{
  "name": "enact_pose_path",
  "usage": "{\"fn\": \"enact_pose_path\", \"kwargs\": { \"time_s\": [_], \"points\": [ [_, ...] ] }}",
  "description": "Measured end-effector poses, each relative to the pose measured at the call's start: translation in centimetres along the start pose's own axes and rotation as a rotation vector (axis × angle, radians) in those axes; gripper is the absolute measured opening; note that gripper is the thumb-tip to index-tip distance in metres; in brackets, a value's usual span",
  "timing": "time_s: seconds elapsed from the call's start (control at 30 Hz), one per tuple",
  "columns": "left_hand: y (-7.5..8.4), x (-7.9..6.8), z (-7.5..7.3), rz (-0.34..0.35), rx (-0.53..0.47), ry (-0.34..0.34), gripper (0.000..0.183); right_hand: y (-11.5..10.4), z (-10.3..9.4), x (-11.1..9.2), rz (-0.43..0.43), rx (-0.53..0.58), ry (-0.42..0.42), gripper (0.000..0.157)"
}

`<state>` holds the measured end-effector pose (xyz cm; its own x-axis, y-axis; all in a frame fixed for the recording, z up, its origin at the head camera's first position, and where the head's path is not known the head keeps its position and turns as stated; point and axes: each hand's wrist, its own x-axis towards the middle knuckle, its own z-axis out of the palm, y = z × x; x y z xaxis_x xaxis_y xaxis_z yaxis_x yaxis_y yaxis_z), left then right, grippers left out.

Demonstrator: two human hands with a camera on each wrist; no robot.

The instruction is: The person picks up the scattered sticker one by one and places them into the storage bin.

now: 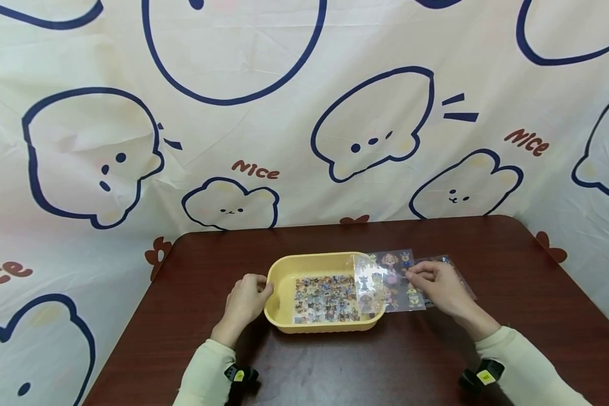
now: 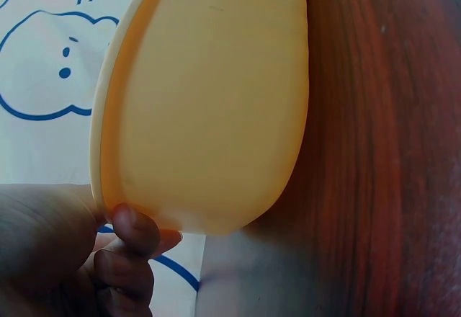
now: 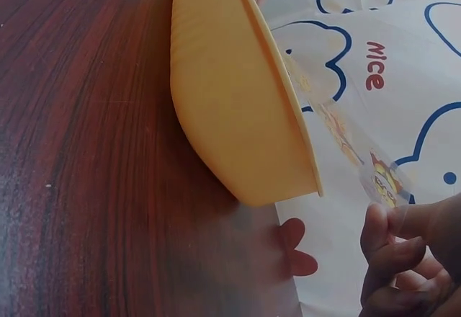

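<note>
A yellow plastic basin (image 1: pixel 279 282) stands on the brown table, with a sheet of small cartoon stickers (image 1: pixel 325 299) lying on its bottom. My left hand (image 1: pixel 246 299) grips the basin's left rim between thumb and fingers, as the left wrist view also shows. Between thumb and forefinger, my right hand (image 1: pixel 441 285) pinches the right edge of a clear sticker sheet (image 1: pixel 393 279) printed with cartoon figures. That sheet slants over the basin's right end. Another sticker sheet (image 1: pixel 462 276) lies on the table behind the right hand, partly covered by it.
The dark brown table (image 1: pixel 335 372) has rounded far corners. Close behind it hangs a white cloth (image 1: pixel 294 129) with blue-outlined cartoon animals. Each wrist wears a black strap device, such as the right one (image 1: pixel 482 376).
</note>
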<state>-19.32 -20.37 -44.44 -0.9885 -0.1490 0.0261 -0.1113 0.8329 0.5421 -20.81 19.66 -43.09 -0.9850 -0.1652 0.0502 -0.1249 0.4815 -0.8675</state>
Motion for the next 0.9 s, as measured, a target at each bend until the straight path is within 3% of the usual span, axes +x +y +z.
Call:
{"fn": "enact_pose_path", "kwargs": {
  "time_s": [0.67,0.9],
  "points": [
    [0.1,0.0,-0.1,-0.001,-0.005,-0.017,0.030,-1.1,1.6,1.0,0.022,0.010,-0.044,0.021],
    [0.1,0.1,0.0,-0.019,0.000,-0.023,0.033,-1.7,2.5,1.3,-0.034,0.001,-0.036,0.018]
  ]
}}
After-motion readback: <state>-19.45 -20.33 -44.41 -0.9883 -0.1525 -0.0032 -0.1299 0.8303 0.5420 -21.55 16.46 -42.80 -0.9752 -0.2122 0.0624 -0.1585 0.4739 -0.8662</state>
